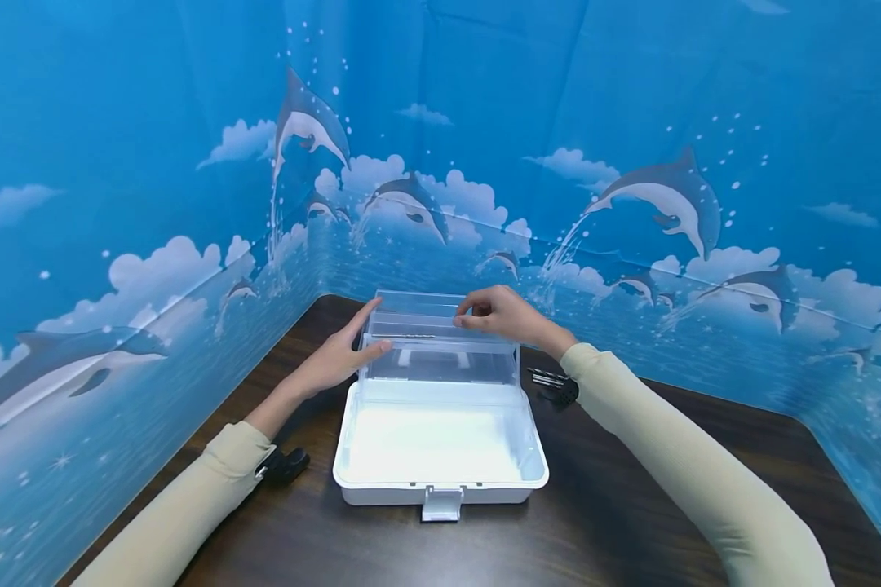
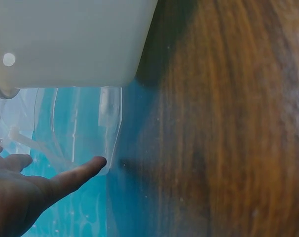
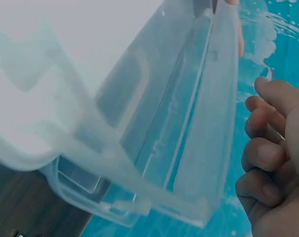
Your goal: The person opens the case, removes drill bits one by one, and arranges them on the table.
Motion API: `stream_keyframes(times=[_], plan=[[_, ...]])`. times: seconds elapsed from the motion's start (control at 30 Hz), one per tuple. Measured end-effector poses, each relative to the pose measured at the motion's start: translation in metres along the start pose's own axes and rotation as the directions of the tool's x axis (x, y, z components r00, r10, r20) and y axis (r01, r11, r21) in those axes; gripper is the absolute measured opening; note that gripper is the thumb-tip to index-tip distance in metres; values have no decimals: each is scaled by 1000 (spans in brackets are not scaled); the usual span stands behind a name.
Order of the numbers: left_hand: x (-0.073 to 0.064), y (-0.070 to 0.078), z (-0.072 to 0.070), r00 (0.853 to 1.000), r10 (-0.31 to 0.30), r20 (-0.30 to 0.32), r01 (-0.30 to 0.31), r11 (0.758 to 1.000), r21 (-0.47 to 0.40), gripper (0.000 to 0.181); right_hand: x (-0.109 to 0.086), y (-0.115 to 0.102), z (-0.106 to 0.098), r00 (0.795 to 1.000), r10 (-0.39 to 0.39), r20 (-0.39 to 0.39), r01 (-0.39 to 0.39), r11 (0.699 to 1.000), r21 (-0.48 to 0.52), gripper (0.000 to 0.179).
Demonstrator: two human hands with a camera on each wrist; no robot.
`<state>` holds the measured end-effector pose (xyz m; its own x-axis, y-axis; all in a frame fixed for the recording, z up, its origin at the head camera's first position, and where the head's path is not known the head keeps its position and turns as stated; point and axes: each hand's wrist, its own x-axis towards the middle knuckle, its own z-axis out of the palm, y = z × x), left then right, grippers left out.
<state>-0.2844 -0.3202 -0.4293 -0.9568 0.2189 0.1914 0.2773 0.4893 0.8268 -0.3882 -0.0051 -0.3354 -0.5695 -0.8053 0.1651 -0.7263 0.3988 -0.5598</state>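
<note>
A white storage box (image 1: pixel 382 496) stands with its clear lid and trays (image 1: pixel 414 303) raised at the back. One thin drill bit (image 1: pixel 411 336) lies in a raised tray. My left hand (image 1: pixel 334 359), thumb and fingers spread, rests against the left side of the trays; in the left wrist view its finger (image 2: pixel 78 178) lies by the clear plastic. Over the right part of the trays is my right hand (image 1: pixel 502 314), its fingers loosely curled. In the right wrist view those fingers (image 3: pixel 263 154) are apart from the plastic, and I see nothing held in them.
Several metal drill bits (image 1: pixel 546 377) lie right of the box, beside a black object (image 1: pixel 564 393) near the right cuff. Another black piece (image 1: pixel 286 465) sits by the left cuff. A blue dolphin curtain (image 1: pixel 440 196) rises behind the dark wooden table (image 1: pixel 617 497).
</note>
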Motion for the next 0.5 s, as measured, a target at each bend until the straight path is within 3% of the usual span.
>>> stream_keyframes(times=[0.23,0.3,0.4,0.5], plan=[[3,-1,1,1000,-7,4,7,1000,-2,85,17,-1,12,996,-16,93,17,1000,-4,17],[0,11,-1,1000,-16,12,16,1000,-3,85,21,-4,16,994,-19,112,20,1000,-15,17],[-1,14,-2,999,-33,16,33,999,-1,84,26,-8,22,992,-24,127,27,999,-26,15],[1,8,-1,999,-39,11,39,999,3,84,30,-10,28,990,-24,139,30,999,-39,14]])
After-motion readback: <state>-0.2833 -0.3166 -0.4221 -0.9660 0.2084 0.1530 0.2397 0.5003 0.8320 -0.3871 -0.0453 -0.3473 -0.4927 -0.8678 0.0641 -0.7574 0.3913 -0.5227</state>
